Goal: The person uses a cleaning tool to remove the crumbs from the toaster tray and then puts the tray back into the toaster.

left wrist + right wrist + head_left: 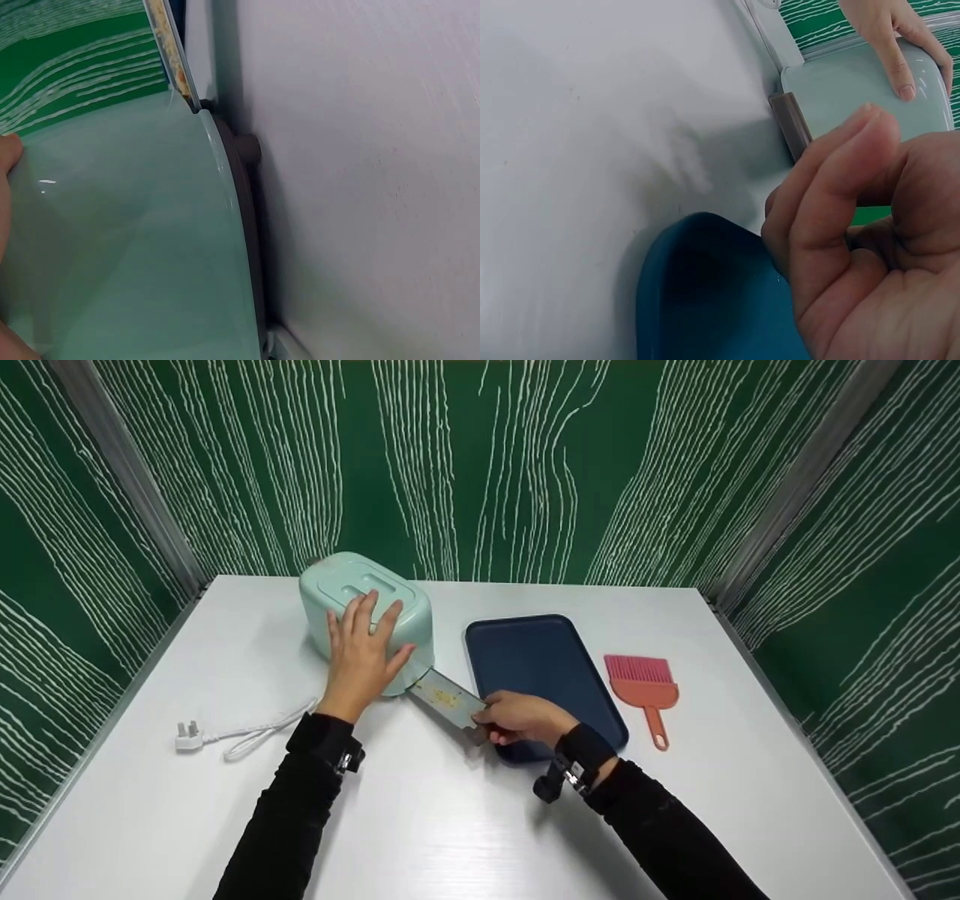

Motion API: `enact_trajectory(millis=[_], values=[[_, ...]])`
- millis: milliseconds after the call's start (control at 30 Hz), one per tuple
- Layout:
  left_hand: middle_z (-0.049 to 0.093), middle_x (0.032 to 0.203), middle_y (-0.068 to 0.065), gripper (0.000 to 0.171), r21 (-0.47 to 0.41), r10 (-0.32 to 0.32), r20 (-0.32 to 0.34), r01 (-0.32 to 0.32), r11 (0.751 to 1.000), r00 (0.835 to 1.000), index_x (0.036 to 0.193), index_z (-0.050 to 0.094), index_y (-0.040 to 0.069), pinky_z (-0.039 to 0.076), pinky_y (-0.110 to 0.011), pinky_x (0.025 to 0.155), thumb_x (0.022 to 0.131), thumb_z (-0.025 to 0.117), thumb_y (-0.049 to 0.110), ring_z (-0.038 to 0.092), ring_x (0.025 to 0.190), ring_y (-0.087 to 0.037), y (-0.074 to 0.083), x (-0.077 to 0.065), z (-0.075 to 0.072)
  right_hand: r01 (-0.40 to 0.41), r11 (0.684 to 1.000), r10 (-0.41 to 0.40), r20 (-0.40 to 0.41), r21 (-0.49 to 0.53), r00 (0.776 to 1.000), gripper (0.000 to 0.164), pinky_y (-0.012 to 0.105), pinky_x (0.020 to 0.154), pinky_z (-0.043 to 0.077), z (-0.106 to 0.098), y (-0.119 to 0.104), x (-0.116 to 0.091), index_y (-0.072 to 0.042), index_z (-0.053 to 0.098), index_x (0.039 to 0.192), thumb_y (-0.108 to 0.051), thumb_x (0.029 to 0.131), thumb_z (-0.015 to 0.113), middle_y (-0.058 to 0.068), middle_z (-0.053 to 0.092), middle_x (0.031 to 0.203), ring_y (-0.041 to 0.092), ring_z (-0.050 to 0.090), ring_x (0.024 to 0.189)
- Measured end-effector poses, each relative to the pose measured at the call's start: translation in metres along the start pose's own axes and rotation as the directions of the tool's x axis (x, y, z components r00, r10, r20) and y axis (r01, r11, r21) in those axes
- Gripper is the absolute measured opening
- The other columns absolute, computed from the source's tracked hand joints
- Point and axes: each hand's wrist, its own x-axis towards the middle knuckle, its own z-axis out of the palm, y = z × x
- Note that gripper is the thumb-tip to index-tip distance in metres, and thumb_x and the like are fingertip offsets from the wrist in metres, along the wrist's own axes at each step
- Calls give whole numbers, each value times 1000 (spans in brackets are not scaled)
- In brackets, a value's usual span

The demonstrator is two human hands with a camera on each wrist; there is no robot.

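The right hand pinches the crumb tray, which juts from the toaster where the left hand rests spread; the step seems its removal, and the next move needs a gentle, level pull.

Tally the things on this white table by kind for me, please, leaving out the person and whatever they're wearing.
Toasters: 1 (mint-green toaster)
Trays: 2 (dark blue tray; crumb tray, partly out of the toaster)
Brushes: 1 (orange-and-pink brush)
Plugs: 1 (white plug, with its cord)
Total: 5
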Motion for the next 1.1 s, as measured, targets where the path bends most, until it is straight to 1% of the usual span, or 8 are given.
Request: enact_trajectory(millis=[167, 367, 600, 733, 967, 1100], values=[[38, 167, -23, 67, 1, -3, 5, 3, 1000, 1000, 158, 49, 20, 12, -78, 128, 101, 71, 45, 33, 157, -44, 0, 0, -1, 6, 1000, -6, 2, 2, 1000, 39, 16, 55, 44, -1, 3, -3, 6, 49, 143, -13, 110, 57, 4, 59, 85, 5, 51, 62], [38, 168, -23, 66, -2, -5, 13, 5, 1000, 1000, 159, 49, 20, 12, -78, 128, 101, 71, 44, 32, 158, -44, 1, 1, -1, 20, 1000, -20, 6, 2, 1000, 35, 17, 57, 45, -3, 9, -5, 5, 52, 139, -14, 110, 57, 4, 58, 88, 7, 52, 64], [38, 167, -24, 66, 9, -4, 15, 4, 1000, 1000, 159, 48, 18, 13, -79, 127, 102, 71, 44, 33, 157, -45, 0, 1, -2, 27, 999, -28, 11, 25, 1000, 20, 15, 53, 44, -5, 9, -10, 0, 53, 124, -14, 110, 57, 1, 53, 82, 5, 50, 59], [38, 167, -24, 67, 12, -3, 16, 2, 1000, 1000, 158, 49, 18, 13, -79, 128, 101, 71, 45, 34, 157, -45, 1, 1, -2, 24, 999, -24, 4, 37, 1000, 16, 14, 51, 44, -7, 12, -11, -2, 52, 120, -14, 110, 57, 2, 55, 81, 4, 49, 58], [37, 168, -23, 66, 11, -15, 30, 14, 1000, 999, 159, 48, 19, 10, -77, 129, 102, 69, 45, 32, 158, -45, 1, 1, -2, 42, 998, -42, -11, 51, 999, 24, 14, 51, 44, -12, 15, -16, 0, 50, 129, -14, 110, 57, 3, 57, 83, 4, 49, 58], [38, 168, -23, 65, 8, -16, 21, 16, 1000, 1000, 158, 49, 19, 11, -77, 129, 102, 69, 46, 33, 157, -44, 1, 1, -1, 57, 997, -56, -18, 47, 998, 23, 15, 51, 44, -17, 17, -20, 0, 50, 126, -16, 110, 57, 3, 58, 84, 4, 49, 59]])
